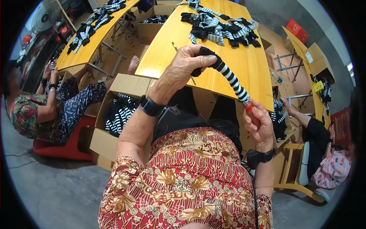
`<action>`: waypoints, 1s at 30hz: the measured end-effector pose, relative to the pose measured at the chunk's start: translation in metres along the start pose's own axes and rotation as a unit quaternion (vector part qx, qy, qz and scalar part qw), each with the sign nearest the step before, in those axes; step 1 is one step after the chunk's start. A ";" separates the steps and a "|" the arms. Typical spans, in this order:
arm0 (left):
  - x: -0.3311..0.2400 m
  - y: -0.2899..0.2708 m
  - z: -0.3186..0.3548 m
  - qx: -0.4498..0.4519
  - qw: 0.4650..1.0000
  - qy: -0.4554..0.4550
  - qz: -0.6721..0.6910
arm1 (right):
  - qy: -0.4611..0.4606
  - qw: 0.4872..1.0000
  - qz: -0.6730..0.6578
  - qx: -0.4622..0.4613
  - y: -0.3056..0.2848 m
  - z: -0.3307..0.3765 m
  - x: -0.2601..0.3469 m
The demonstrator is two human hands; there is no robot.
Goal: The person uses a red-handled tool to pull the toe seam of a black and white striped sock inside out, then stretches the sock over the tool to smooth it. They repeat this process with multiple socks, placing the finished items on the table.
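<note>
While the person's left hand [187, 63] is raised out in front with the wrist bent, its fingers are curled tight around the black toe end of a black-and-white striped knit sock [225, 74], and there's a black wristband on that forearm. Over to the right, the right hand [258, 122] sits lower and closer to the body, closed in a fist around a red-handled tool [249, 110] that pokes up into the sock's open end, so the sock is stretched taut on a slant between the two hands, just above the near edge of the table. It looks like a long tube with even black and white rings and a solid black tip; can't really tell what shape the tool is inside it. Underneath is a long yellow wooden table [167, 49] with a messy pile of black and striped socks [221, 26] further up the top. Going left to right around the room: a person in a floral top sits on a red plastic stool [63, 147] on the far left, next to a second yellow table [82, 47] with more socks, then an open cardboard box [114, 122] full of striped socks sits by the left knee, and another seated person with a box of socks is on the far right next to more yellow tables. Floor is bare grey concrete [57, 191].
</note>
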State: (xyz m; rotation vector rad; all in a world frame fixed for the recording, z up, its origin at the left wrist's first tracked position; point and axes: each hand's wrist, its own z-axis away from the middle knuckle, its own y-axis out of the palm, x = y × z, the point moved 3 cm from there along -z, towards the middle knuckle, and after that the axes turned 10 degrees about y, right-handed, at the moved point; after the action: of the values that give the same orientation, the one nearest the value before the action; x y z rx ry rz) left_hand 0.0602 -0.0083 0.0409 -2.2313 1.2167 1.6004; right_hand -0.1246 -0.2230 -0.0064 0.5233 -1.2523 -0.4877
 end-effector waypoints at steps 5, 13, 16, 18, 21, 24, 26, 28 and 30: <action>0.001 0.003 0.000 0.031 0.999 -0.023 0.006 | 0.017 0.999 -0.035 0.014 -0.001 -0.002 -0.004; 0.011 -0.006 0.005 0.042 0.997 -0.051 0.029 | -0.078 0.960 0.247 -0.107 0.020 0.010 0.005; 0.002 0.002 0.003 0.008 0.995 -0.041 0.087 | -0.269 0.791 0.522 -0.173 0.046 0.026 0.015; 0.002 0.008 0.004 -0.002 0.987 -0.033 0.154 | -0.325 0.742 0.570 -0.142 0.048 0.027 0.016; 0.003 0.020 0.008 0.007 0.978 -0.023 0.206 | -0.269 0.860 0.413 -0.133 0.025 0.019 0.001; -0.001 0.027 0.008 0.034 0.984 -0.016 0.174 | -0.150 0.971 0.178 -0.060 0.010 0.006 -0.015; -0.003 0.026 0.008 0.044 0.989 -0.007 0.138 | -0.106 0.992 0.053 -0.035 0.015 -0.001 -0.026; -0.002 0.023 0.007 0.034 0.994 -0.012 0.106 | -0.061 0.998 -0.010 -0.005 0.015 -0.003 -0.029; 0.001 0.019 0.005 0.039 0.996 -0.018 0.078 | -0.037 0.997 -0.065 0.004 0.017 -0.006 -0.035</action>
State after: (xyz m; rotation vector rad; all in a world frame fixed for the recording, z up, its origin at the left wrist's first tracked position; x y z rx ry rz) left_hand 0.0437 -0.0183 0.0441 -2.0985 1.4503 1.6089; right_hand -0.1263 -0.1881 -0.0235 0.5992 -1.2972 -0.6164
